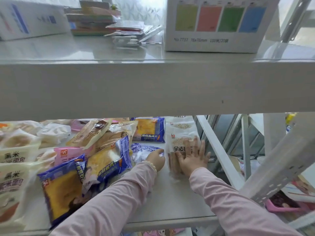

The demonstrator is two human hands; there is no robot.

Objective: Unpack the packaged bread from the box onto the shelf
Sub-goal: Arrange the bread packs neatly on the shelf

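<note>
We see the right hand [192, 159] lying flat on the white bread packet [180, 133], its fingers [202, 149] straight and spread, grasping nothing. Just left of them, the left hand [156, 160] curls its fingers round the near edge of a blue-and-white packet [144, 150]. Both packets lie on the shelf [170, 201]. Further left of the left fingers we see a heap of bread packets [102, 159].
</note>
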